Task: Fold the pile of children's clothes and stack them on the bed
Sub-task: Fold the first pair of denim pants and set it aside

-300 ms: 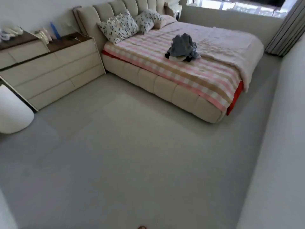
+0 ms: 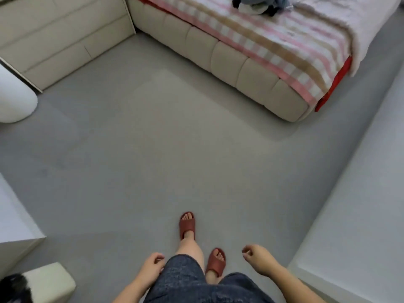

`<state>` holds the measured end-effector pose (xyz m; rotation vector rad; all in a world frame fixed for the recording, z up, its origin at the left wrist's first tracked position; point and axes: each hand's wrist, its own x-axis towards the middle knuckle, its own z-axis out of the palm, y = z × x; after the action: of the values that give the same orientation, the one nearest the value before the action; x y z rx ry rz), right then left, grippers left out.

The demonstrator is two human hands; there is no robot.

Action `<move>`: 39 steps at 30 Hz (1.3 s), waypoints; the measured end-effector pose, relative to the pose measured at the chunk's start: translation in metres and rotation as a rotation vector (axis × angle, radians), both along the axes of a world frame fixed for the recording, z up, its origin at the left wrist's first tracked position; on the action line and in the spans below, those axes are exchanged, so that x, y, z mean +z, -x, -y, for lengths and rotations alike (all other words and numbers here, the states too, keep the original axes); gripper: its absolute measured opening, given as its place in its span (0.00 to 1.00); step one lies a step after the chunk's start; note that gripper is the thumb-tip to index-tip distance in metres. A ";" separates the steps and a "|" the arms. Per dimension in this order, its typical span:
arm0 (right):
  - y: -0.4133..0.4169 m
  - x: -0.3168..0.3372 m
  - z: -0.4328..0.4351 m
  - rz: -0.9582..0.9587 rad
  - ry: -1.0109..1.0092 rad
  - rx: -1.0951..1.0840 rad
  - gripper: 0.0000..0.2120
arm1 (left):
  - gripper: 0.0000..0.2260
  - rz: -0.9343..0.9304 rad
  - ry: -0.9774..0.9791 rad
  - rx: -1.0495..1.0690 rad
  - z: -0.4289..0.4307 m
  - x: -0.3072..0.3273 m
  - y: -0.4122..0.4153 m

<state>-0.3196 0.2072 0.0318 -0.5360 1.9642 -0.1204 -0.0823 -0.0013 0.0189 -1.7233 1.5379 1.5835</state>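
While the pile of clothes (image 2: 260,4) lies unfolded on the bed (image 2: 240,62), well apart from the person, nothing is held: the left hand (image 2: 153,265) and right hand (image 2: 256,259) hang loosely curled and empty. The approach is judged to be in hand; next, the bed must be reached and one garment lifted.

Clothes pile (image 2: 262,3) — cropped by the top edge.
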 end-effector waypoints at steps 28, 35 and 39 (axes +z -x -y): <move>0.225 -0.011 0.262 -0.024 -0.197 -0.153 0.12 | 0.08 -0.064 0.012 -0.217 0.340 -0.006 0.282; 0.345 -0.009 0.332 -0.022 -0.212 -0.134 0.13 | 0.07 0.010 -0.006 -0.201 0.397 -0.002 0.356; 0.401 0.000 0.395 -0.032 -0.179 -0.075 0.13 | 0.05 0.027 -0.009 -0.122 0.432 0.002 0.385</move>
<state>-0.7205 -0.1881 0.0313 -0.3495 2.0032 0.0177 -0.4669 -0.4332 0.0210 -1.6067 1.5887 1.4983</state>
